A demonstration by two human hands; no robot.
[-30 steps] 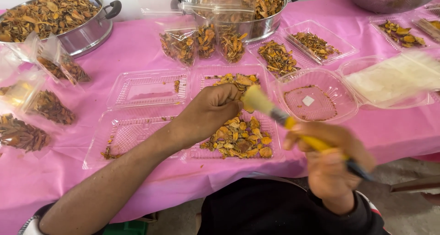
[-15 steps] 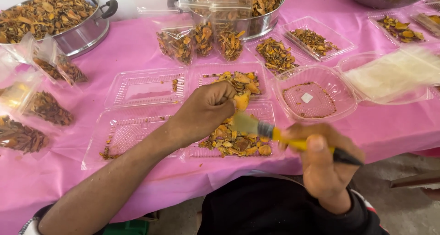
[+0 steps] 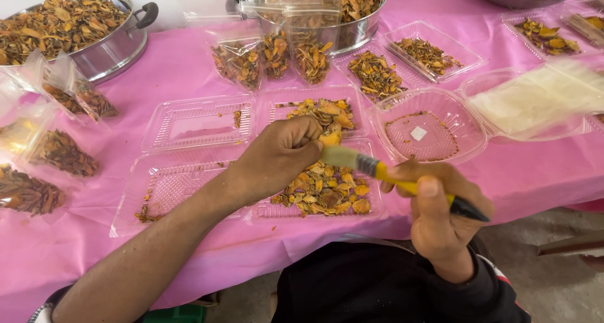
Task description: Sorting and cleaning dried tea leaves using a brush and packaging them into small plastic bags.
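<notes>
My left hand [image 3: 277, 156] pinches a dried orange slice [image 3: 329, 136] above a clear plastic clamshell tray [image 3: 264, 208]. A heap of dried orange-brown slices [image 3: 324, 191] lies in that tray. My right hand [image 3: 440, 219] grips a yellow-handled paintbrush [image 3: 402, 183]. The brush's pale bristles touch the slice held in my left fingers. A second pile of slices [image 3: 327, 112] fills the tray half just behind.
A pink cloth [image 3: 182, 65] covers the table. Two steel pots [image 3: 82, 30] of dried slices stand at the back. Filled plastic bags [image 3: 56, 150] lie at the left, and small bags [image 3: 277, 55] stand upright in the middle. More clear trays [image 3: 195, 123] and a round plastic container [image 3: 431, 131] sit nearby.
The brush has swung down from pointing upward and now lies level, its bristles against the slice in my left fingers. My left hand stayed over the tray.
</notes>
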